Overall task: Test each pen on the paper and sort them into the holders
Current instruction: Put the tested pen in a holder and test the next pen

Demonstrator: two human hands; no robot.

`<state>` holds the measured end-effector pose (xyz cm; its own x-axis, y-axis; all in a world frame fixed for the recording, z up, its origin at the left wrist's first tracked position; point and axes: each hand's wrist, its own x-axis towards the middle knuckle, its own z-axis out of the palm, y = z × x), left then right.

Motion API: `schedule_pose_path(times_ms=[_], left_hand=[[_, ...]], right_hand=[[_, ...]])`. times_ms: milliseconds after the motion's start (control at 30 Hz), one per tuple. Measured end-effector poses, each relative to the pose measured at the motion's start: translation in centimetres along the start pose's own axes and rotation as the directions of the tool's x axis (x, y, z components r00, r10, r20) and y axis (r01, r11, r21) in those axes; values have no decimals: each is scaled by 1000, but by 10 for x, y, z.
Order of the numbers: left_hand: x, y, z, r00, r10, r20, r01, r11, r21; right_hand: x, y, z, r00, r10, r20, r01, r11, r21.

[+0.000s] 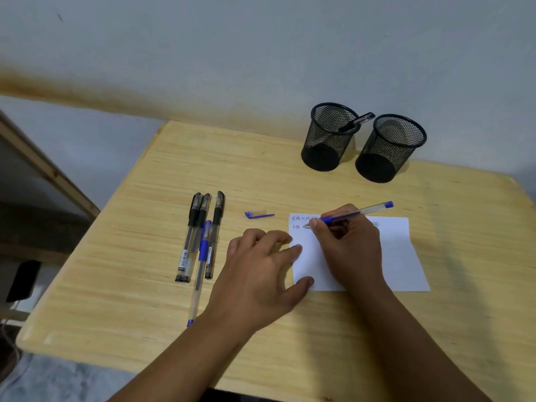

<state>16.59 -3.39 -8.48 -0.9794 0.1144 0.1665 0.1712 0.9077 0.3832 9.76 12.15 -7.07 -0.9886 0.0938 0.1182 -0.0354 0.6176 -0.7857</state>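
A: Describe the surface and room.

B: A pale wood-grain counter stands against a grey wall. Grey floor shows at lower left.

A: Item positions?

B: The paper lies right of centre. The right hand grips a blue pen, tip on the paper beside handwritten marks. The left hand lies flat and released, fingertips pressing the paper's left edge. A blue cap rests just left of the paper. Three black pens and one blue capped pen lie grouped further left. Two black mesh holders stand at the far edge — the left holder contains one black pen; the right holder stands just beside it.

A: Clearances?

B: Bare counter lies between paper and holders — and along the near edge.
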Motion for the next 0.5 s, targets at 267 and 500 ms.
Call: schedule_pose_path(times_ms=[267, 500], left_hand=[[0, -2, 1, 1000, -4, 5, 4, 1000, -3], [1, -1, 0, 1000, -12, 17, 12, 1000, -9]], right_hand=[[-1, -2, 2, 999, 10, 36, -10, 1000, -1], [-1, -4, 0, 999, 17, 43, -17, 1000, -10]])
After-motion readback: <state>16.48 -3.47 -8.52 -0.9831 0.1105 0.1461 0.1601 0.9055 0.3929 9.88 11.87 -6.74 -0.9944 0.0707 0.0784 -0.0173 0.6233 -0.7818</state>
